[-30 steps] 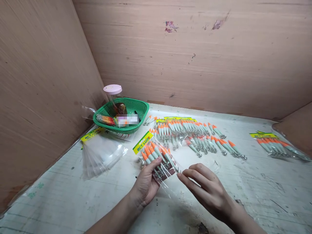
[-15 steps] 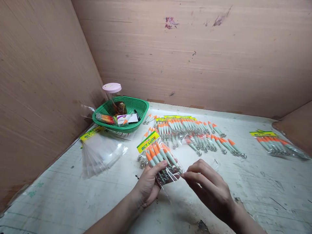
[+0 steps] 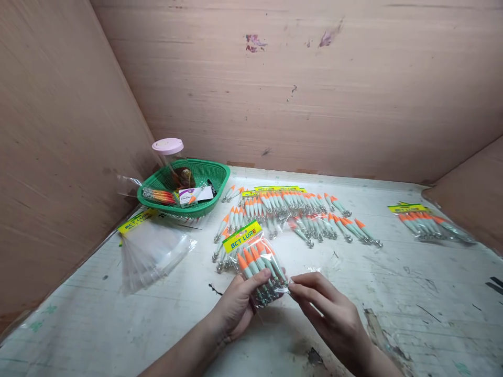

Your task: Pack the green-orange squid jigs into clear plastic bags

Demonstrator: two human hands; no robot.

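My left hand (image 3: 240, 303) is closed around a clear plastic bag of fishing lures (image 3: 257, 264), thumb on top. The bag has a yellow and green "BCT LURE" header, and inside lie several pale lures with orange tips and metal hooks. At the bag's lower right corner, my right hand (image 3: 328, 303) pinches the clear plastic edge between thumb and fingers. Beyond the held bag, loose lures (image 3: 314, 225) lie in rows with hooks toward me. Several filled lure bags (image 3: 275, 199) rest among them.
A green basket (image 3: 200, 210) at the back left holds a lidded jar (image 3: 168, 149), red-orange lures and a small box. Flat clear bags (image 3: 151, 256) are fanned out in front of it. Filled bags (image 3: 428, 220) lie at the right. Board walls (image 3: 314, 120) enclose the table.
My right hand has come slightly left and now pinches the plastic at the bag's lower corner. The bag's open end looks folded in. The whole view has shifted slightly.
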